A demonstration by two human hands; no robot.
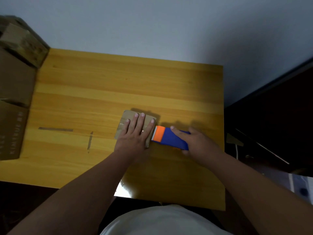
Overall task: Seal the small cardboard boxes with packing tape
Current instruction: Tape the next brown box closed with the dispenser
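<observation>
Head view: left hand (135, 131) presses flat on box (126, 118); right hand (194, 141) grips dispenser (166, 138) at its right edge, tape seems nearly laid, uncut.

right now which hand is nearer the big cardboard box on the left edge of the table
Left. The left hand lies flat on the small box, closer to the big cardboard box; the right hand grips the tape dispenser further right.

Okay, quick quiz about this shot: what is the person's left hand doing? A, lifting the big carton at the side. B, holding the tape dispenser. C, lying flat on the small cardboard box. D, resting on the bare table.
C: the left hand lies with straight fingers flat on the small cardboard box, while the right hand grips the blue and orange tape dispenser.
</observation>
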